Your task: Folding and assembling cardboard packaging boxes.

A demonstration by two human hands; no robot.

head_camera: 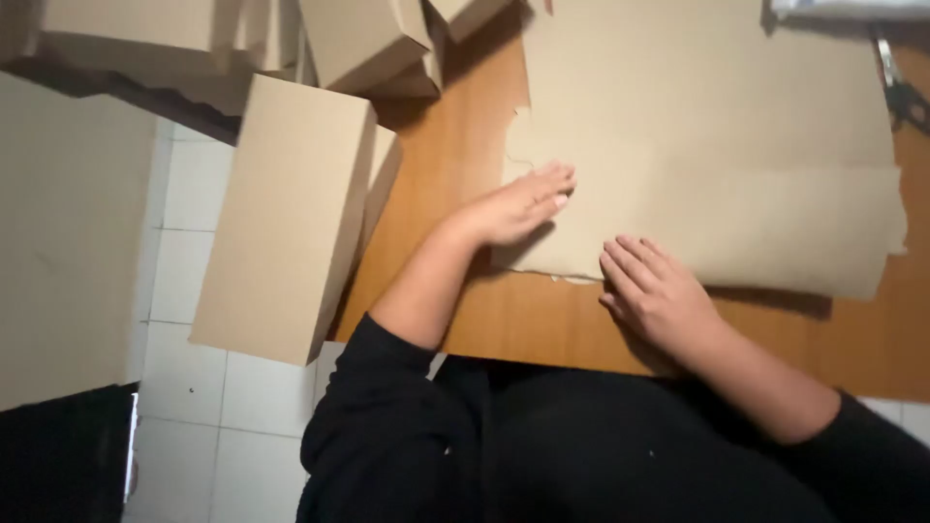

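Observation:
A large flat sheet of brown cardboard point(717, 145) lies on a wooden table point(455, 165). My left hand point(518, 205) rests flat on the sheet's near left corner, fingers together and pointing right. My right hand point(654, 291) presses its fingertips onto the sheet's near edge, palm over the bare table. Neither hand holds anything. Both arms wear black sleeves pushed up.
Several closed brown cardboard boxes stand left of the table, the nearest box point(286, 213) long and leaning at the table's edge. More boxes point(358, 39) pile at the back. White floor tiles point(194, 387) show below. A dark metal tool point(901, 82) lies at the far right.

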